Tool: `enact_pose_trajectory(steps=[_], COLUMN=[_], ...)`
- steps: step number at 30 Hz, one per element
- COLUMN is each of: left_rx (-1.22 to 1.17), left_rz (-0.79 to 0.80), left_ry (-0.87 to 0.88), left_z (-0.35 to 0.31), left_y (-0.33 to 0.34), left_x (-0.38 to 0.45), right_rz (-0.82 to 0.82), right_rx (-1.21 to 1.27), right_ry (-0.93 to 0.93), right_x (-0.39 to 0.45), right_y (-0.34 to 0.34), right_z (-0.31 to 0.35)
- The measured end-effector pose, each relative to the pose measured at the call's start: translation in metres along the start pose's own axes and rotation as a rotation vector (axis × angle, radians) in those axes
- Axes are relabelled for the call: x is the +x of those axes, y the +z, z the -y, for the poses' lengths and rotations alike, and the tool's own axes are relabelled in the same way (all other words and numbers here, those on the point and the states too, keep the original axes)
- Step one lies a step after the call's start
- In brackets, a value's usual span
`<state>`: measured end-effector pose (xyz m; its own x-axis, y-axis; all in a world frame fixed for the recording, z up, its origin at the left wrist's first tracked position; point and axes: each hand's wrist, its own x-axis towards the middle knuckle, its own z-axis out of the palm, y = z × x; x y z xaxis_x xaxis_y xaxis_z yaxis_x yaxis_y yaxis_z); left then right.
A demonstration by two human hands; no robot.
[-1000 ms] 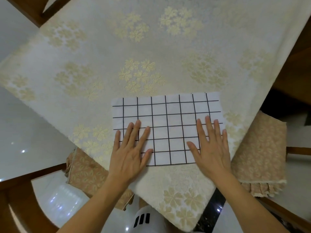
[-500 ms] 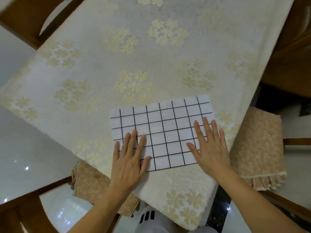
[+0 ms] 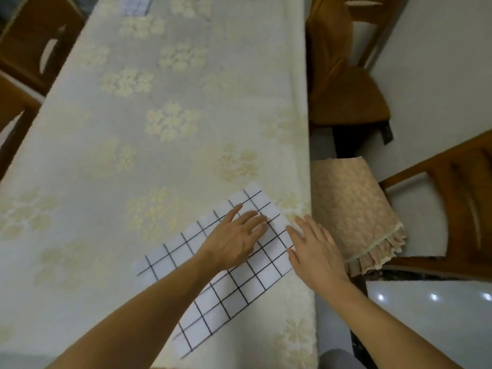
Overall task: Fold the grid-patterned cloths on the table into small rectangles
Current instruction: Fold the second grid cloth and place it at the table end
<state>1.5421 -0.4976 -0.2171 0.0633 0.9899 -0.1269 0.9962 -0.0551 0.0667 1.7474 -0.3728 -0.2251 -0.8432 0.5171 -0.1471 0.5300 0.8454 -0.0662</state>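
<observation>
White cotton-like cloth ruled with a black grid (image 3: 229, 278) lies flat as a long rectangle at about five o'clock in the head view, slanted on the cream floral-embossed tablecloth (image 3: 159, 145), its far end close to the table's right-hand edge. The left hand (image 3: 234, 238) rests palm-down on the cloth's far half with fingers straight and slightly spread, gripping nothing. The right hand (image 3: 314, 249) sits at the cloth's right edge, fingers extended and flat, also gripping nothing; whether its fingertips have caught the hem I cannot tell.

Risks, as I judge them: the cloth looks thin and light, so a sliding palm could drag it askew or rumple the layer beneath, and a fold made from this slant could land with edges mismatched. Being so near the three o'clock table edge, a push could send a corner over, towards the tan floral-cushioned wooden chair (image 3: 351, 209).

Hidden or unclear: the left forearm covers the cloth's middle, so any crease there is unseen. How many layers it already has cannot be told. At twelve o'clock a second grid-patterned piece (image 3: 135, 5) is cut off and blurred.
</observation>
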Motion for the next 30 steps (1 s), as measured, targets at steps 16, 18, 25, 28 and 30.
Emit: enact_pose_trajectory(steps=[16,18,25,28,30], left_rx=[0.078,0.052,0.046,0.048,0.057], left_rz=[-0.027,-0.047,-0.017,-0.015,-0.029], left_ry=[0.394,0.408,0.383,0.367,0.362], left_z=[0.048,0.046,0.045,0.043,0.041], left_y=[0.003,0.002,0.0,0.001,0.002], left_x=[0.11,0.112,0.108,0.109,0.109], right_rz=[-0.164,-0.16,-0.134,-0.121,-0.118], right_rx=[0.099,0.115,0.165,0.184,0.183], right_ry=[0.206,0.21,0.27,0.315,0.319], right_x=[0.021,0.023,0.028,0.031,0.031], right_y=[0.019,0.019,0.017,0.018,0.02], right_z=[0.007,0.008,0.012,0.016,0.016])
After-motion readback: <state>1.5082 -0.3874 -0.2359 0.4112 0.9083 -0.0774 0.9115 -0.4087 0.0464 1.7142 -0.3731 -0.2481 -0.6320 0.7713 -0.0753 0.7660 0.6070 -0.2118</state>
